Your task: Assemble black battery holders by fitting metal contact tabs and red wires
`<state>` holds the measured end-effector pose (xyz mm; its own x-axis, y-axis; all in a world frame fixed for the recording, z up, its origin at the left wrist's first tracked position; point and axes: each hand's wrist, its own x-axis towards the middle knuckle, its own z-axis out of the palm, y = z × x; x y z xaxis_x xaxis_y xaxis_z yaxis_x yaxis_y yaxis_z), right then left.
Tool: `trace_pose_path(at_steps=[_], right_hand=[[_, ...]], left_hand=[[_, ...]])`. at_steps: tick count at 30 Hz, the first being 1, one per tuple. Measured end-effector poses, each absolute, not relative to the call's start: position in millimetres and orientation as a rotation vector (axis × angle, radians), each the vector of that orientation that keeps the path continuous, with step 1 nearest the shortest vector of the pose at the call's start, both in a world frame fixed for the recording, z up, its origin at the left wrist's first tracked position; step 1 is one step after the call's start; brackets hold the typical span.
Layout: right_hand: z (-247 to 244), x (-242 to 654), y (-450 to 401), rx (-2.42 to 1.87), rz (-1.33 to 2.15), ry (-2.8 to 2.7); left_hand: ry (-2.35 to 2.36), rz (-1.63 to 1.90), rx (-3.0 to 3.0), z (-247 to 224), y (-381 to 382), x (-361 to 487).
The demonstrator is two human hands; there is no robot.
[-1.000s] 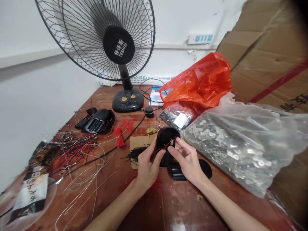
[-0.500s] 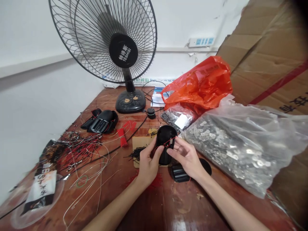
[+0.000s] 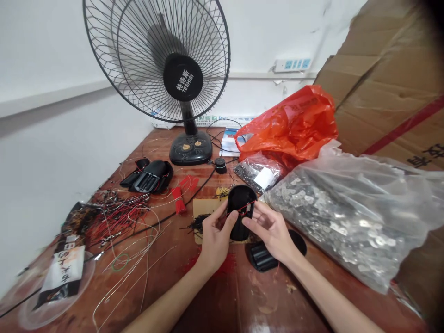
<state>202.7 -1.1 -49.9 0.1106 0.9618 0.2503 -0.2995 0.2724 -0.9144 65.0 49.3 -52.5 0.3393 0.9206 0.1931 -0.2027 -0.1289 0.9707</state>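
Between my two hands is a black plastic casing (image 3: 240, 196), its hollow side facing me, with a thin red wire (image 3: 245, 208) across the inside. My left hand (image 3: 218, 233) grips its left edge, the thumb over the inside near the wire. On the opposite edge, my right hand (image 3: 268, 227) is closed with thumb and fingers, beside a small metal piece in the casing. Below my right hand another black casing part (image 3: 262, 257) lies on the table, partly covered by that hand. Behind the left fingers sit black wires (image 3: 198, 223) on a tan pad (image 3: 208, 206).
A fan (image 3: 190, 148) stands at the back. To the right lie a clear bag of metal tabs (image 3: 333, 222) and a red plastic bag (image 3: 294, 125) against a cardboard box (image 3: 388, 78). Red wires (image 3: 121, 215), black casings (image 3: 152, 175) and loose strands spread across the left.
The camera view has shifted slightly, so the scene sits a little lower and to the right. Both hands keep their hold on the casing, with only slight finger movement.
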Motion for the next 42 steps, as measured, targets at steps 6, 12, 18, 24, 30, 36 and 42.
trace_pose_path(at_steps=[6,12,18,24,30,36,42], right_hand=[[-52.0,203.5,-2.0,-0.825,1.111,-1.062],[-47.5,205.2,0.9,-0.800,1.143,-1.041],[-48.1,205.9,2.7,-0.789,1.159,-1.019],[-47.5,206.4,2.9,-0.796,1.157,-1.027],[-46.3,207.7,4.2,-0.808,1.145,-1.056],[-46.8,209.7,4.9,-0.824,1.153,-1.066],[-56.0,214.9,7.6,-0.832,1.167,-1.029]], left_hand=[[0.760,1.124,1.274,-52.7,48.2,66.0],[0.710,1.086,1.301,-55.8,47.5,61.8],[0.728,1.119,1.331,-56.5,48.8,59.7],[0.673,1.047,1.330,-53.0,51.3,62.6],[0.701,1.041,1.342,-55.5,55.3,61.8],[0.677,1.033,1.327,-55.2,56.0,63.2],[0.718,1.050,1.265,-56.4,55.5,62.3]])
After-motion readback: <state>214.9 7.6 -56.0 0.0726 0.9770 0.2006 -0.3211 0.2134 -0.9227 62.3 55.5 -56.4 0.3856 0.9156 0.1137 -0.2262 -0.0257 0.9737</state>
